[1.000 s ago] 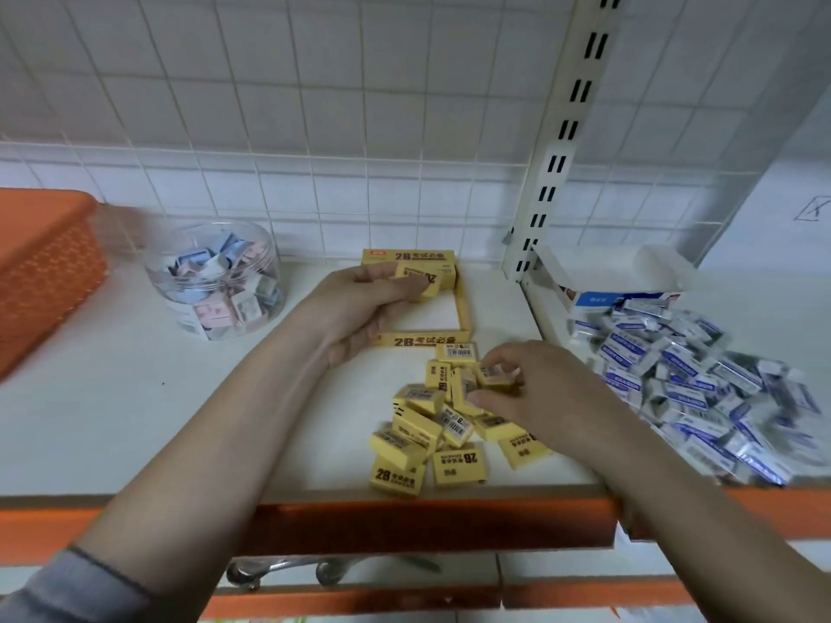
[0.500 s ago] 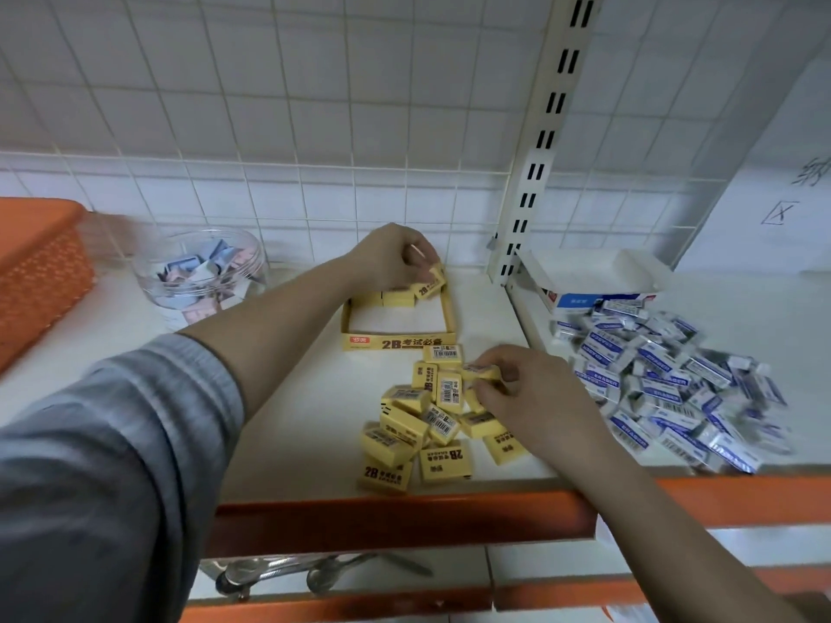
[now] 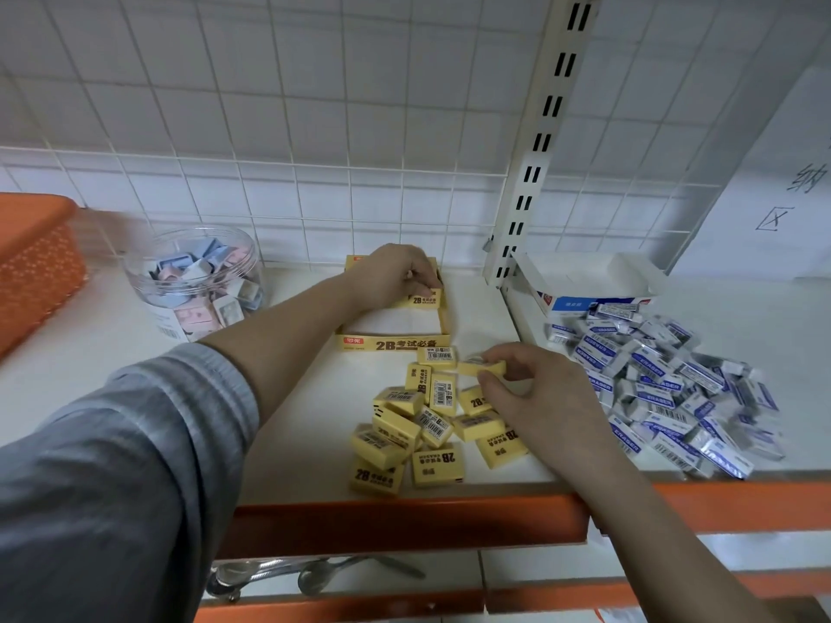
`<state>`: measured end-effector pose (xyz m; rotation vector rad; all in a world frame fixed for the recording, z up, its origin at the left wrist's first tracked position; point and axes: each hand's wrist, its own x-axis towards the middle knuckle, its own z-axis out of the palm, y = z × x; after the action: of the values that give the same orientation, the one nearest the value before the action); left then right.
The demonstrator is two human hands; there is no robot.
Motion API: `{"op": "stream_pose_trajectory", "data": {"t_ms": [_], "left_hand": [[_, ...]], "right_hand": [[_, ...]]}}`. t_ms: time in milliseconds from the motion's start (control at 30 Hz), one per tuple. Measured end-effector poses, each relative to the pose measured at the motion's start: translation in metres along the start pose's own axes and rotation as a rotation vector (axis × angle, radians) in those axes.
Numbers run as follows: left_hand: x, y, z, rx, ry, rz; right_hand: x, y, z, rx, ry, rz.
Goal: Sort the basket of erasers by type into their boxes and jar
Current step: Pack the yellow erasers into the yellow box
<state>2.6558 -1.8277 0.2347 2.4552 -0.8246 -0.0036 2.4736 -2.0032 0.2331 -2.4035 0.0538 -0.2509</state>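
Head view: left hand (image 3: 395, 274) is reaching into the yellow box (image 3: 395, 344) at the back of the shelf (image 3: 288, 442), fingers curled over a yellow eraser (image 3: 426, 300) lettered 2B at the box's far right corner; its grip is pinching that eraser, though the fingertips are partly hidden behind the knuckles. Right hand (image 3: 535, 397) sits in front of the box, thumb and fingers pinching a second yellow piece, the held eraser (image 3: 482, 367), just above the loose yellow pile (image 3: 422, 433). That pile lies jumbled between the box and the shelf's orange front edge (image 3: 404, 523), some pieces flat, some on edge, barcodes showing here and there. Off to the right, past the slotted upright (image 3: 539, 141), a heap of blue-and-white erasers (image 3: 661, 384) spreads in front of an open white box (image 3: 584, 285); print on most is too small to read. To the left, a clear jar (image 3: 198, 276) holds pastel erasers, blurred through the plastic. Far left, an orange basket (image 3: 36, 263) is cut off by the frame. Below the shelf, spoons (image 3: 314, 577) show dimly
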Motion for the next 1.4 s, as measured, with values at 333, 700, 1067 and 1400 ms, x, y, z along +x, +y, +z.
{"op": "stream_pose_trajectory", "data": {"t_ms": [333, 700, 1067, 1400], "left_hand": [[-0.011, -0.008, 0.001, 0.220, -0.015, 0.034], [-0.016, -0.006, 0.015, 0.304, 0.125, -0.059], [-0.037, 0.004, -0.002, 0.181, 0.068, -0.094], [-0.135, 0.060, -0.011, -0.143, -0.085, -0.209]], "right_hand": [[0.001, 0.001, 0.000, 0.022, -0.002, 0.011], [-0.001, 0.000, 0.004, 0.029, -0.003, -0.039], [0.000, -0.001, 0.000, 0.111, 0.009, -0.049], [0.008, -0.010, -0.008, 0.275, -0.001, -0.061]]}}
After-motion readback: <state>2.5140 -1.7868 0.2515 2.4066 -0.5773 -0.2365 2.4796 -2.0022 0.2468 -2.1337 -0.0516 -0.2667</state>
